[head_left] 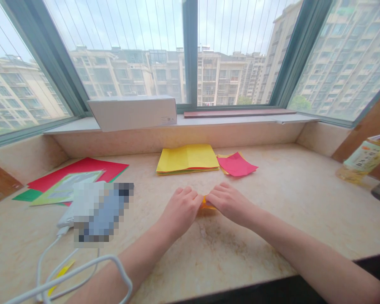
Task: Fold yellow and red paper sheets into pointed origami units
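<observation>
Between my two hands is a small piece of orange paper (208, 204), held low over the stone counter (240, 261). My left hand (185, 204) grips its left side with curled fingers. Its right side is pinched in my right hand (228, 200). Most of the paper is hidden behind the fingers, so its shape cannot be made out. Just beyond my hands lies a stack of yellow paper (188, 158) with red and green edges showing beneath. Beside that stack sits a smaller pile of square paper with a red sheet (239, 164) on top.
On the left, red paper (88, 169) and green paper (28, 195) lie near a blurred-out device (106, 215) and a white cable (120, 270). A white box (133, 113) stands on the window ledge. At the right is a drink bottle (364, 158).
</observation>
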A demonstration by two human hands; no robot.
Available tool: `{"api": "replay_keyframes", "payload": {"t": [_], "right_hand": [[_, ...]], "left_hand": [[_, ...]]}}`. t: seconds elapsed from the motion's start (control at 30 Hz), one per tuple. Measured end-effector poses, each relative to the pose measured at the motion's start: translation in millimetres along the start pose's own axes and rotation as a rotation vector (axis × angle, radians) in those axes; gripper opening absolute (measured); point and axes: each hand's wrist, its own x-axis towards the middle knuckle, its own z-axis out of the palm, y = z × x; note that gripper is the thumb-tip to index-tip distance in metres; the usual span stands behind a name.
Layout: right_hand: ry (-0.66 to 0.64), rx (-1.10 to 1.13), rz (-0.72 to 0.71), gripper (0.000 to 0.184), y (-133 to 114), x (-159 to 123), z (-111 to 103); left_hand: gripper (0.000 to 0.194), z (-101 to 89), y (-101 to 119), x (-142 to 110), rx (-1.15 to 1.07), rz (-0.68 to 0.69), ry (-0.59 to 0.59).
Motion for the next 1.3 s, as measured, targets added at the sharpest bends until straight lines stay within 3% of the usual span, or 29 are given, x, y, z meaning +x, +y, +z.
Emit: {"api": "replay_keyframes", "payload": {"t": [0.27,0.67,1.07,1.17,1.3], "right_hand": [[-0.001,0.015,0.021,0.025,0.5,1.4,1.3],[-0.024,0.052,0.129,0.016,-1.1,5.5,9.2],[0.044,0.100,0.142,0.017,7.2,7.6,12.8],[0.075,0.072,0.197,0.015,8.5,9.1,16.4],[0.099,0.056,0.297,0.009,16.5,12.0,13.3]], "left_hand": [[0.023,1.3,-1.9,-0.4,-0.005,0.008,0.040],[0.024,-0.1,-8.7,1.5,-0.010,-0.017,-0.006],[0.023,3.5,-13.5,1.8,-0.011,0.029,0.067],[0.024,4.4,-21.8,1.7,-0.059,0.028,0.139],[0.022,5.4,-40.2,1.1,-0.194,-0.010,0.393]]}}
